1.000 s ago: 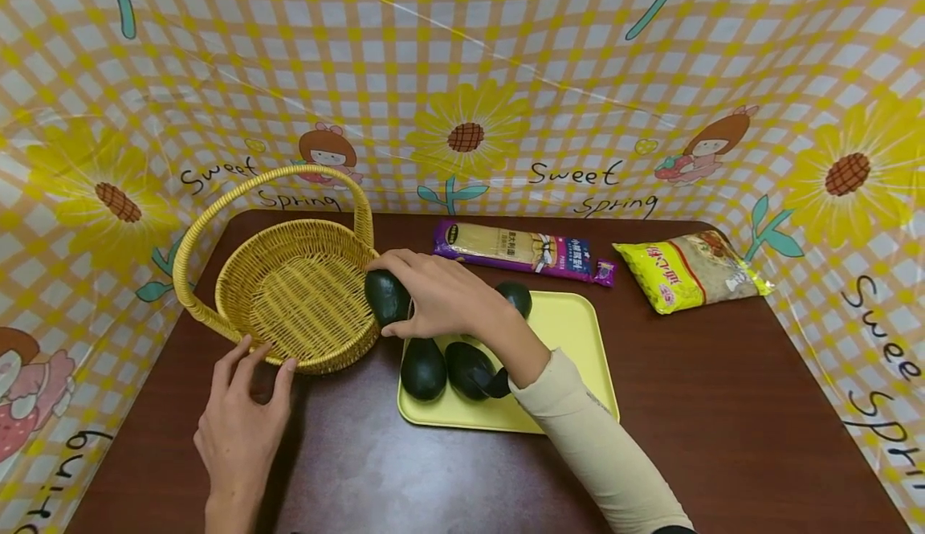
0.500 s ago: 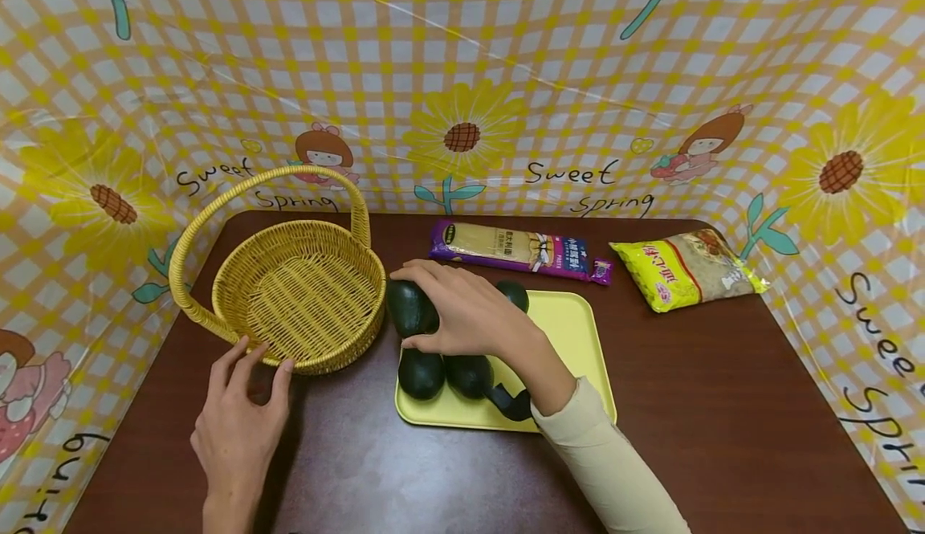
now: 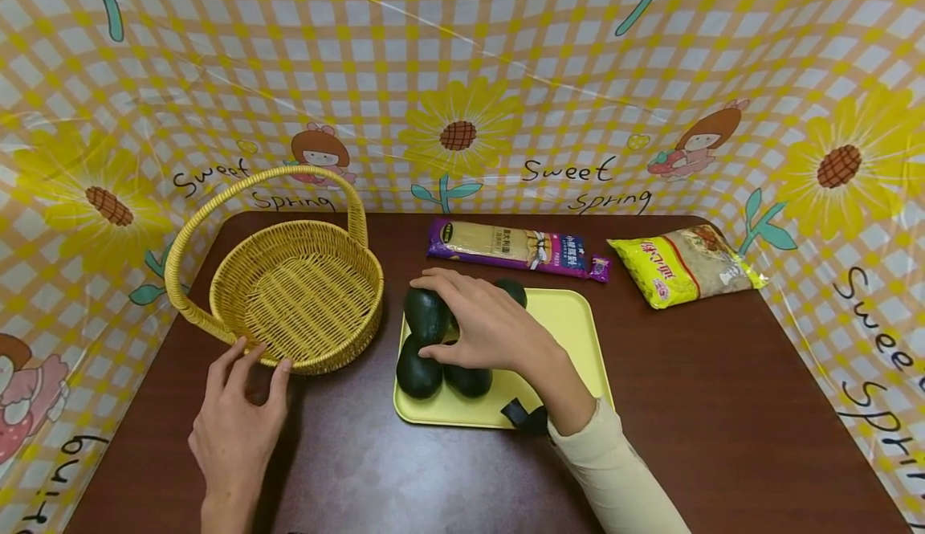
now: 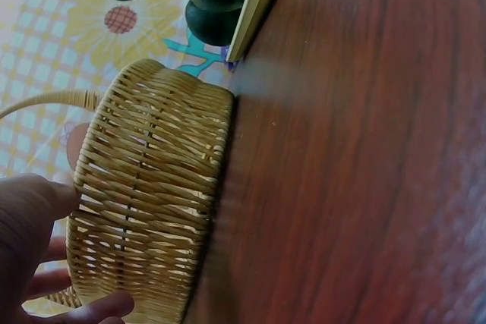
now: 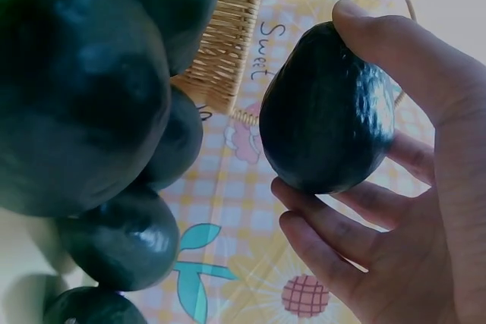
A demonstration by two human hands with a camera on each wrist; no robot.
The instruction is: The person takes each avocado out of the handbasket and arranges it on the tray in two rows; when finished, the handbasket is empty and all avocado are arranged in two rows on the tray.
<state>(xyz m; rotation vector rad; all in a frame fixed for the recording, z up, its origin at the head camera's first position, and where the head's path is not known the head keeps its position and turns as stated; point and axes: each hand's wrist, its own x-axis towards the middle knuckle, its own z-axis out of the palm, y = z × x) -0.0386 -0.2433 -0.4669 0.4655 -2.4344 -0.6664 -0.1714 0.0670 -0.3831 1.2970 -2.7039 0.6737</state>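
Observation:
My right hand grips a dark green avocado over the left part of a yellow tray. The right wrist view shows thumb and fingers around this avocado, tilted upright in the grasp. Beneath it on the tray lie more avocados, a left one and one beside it, with another behind the hand. At the left, my left hand holds the near rim of a yellow wicker basket, whose inside is bare. In the left wrist view its fingers lie on both sides of the basket's rim.
A purple pasta packet lies behind the tray. Farther right is a yellow-and-clear food bag. The basket's tall handle arches up over it. A black strap hangs by the right wrist. Patterned cloth encloses the brown table.
My right hand has moved right with the avocado, from next to the basket's rim to over the tray. The left hand stays at the basket.

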